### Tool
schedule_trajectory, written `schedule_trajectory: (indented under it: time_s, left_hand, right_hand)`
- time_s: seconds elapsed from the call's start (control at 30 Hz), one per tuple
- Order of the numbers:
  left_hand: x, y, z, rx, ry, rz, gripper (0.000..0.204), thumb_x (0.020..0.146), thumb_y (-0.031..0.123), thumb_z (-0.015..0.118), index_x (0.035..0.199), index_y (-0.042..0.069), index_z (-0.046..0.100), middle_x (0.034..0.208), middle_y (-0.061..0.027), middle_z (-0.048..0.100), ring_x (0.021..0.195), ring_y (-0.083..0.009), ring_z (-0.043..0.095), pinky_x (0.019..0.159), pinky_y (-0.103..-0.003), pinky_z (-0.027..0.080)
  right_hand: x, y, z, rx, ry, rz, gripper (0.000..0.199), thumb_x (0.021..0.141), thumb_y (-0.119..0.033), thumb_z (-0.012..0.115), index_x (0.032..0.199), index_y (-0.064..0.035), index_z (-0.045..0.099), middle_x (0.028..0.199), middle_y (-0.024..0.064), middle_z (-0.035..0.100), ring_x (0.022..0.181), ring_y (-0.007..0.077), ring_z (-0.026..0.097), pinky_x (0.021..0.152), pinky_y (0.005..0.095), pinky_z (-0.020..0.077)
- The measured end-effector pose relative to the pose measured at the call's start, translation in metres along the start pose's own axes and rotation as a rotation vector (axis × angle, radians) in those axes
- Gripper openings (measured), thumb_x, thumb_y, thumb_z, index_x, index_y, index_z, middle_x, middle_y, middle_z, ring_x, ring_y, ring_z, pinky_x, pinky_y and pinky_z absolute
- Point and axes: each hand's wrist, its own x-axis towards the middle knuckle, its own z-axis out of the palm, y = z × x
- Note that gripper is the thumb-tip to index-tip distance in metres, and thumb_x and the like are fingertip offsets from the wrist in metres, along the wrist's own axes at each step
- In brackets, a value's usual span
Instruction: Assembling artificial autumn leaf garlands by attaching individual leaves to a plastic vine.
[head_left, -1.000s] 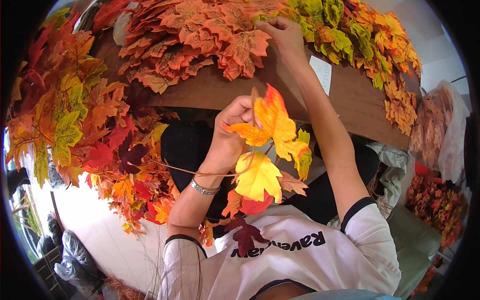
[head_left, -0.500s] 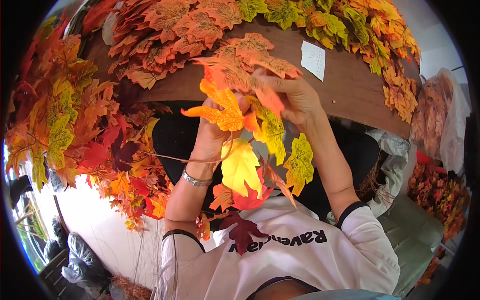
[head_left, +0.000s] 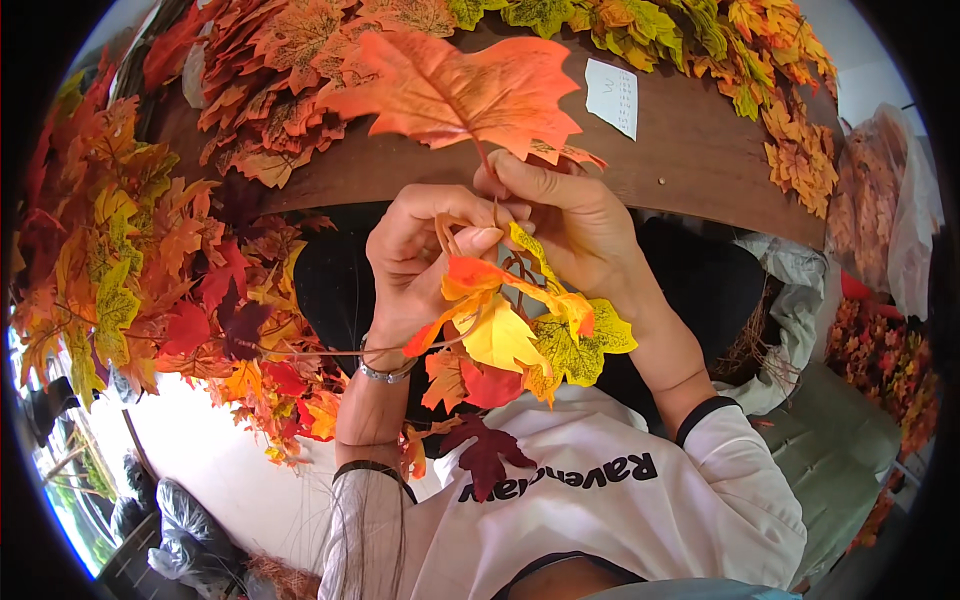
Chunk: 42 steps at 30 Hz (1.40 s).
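Heaps of autumn leaves point(head_left: 290, 90) cover the brown table point(head_left: 690, 150). Near its edge, the right hand point(head_left: 575, 225) pinches an orange leaf point(head_left: 450, 90) by its stem, while the left hand point(head_left: 420, 255) grips a leafy garland point(head_left: 510, 330) just below.

Orange leaf point(head_left: 455, 90); yellow-orange leaf sprig point(head_left: 520, 335); brown table point(head_left: 690, 140).

A dark brown wooden table point(head_left: 700, 150) is seen across the top, heaped along its far edge with orange and green artificial leaves point(head_left: 770, 90). A pale floor point(head_left: 230, 470) is lit brightly at lower left, where dark bags point(head_left: 185, 515) are set.
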Motion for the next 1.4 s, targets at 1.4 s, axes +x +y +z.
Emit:
schedule_trajectory:
  time_s: [1.4]
  left_hand:
    - [-0.013, -0.008, -0.010, -0.212, 0.277, -0.241, 0.027, 0.080, 0.011, 0.060, 0.101, 0.005, 0.046, 0.089, -0.0051, 0.056, 0.078, -0.0120, 0.056, 0.069, -0.026, 0.050]
  right_hand:
    - [-0.012, 0.012, -0.002, -0.316, -0.082, -0.344, 0.012, 0.077, -0.008, 0.063, 0.081, 0.0013, 0.057, 0.077, 0.0032, 0.056, 0.071, 0.0084, 0.051, 0.061, 0.0216, 0.0422]
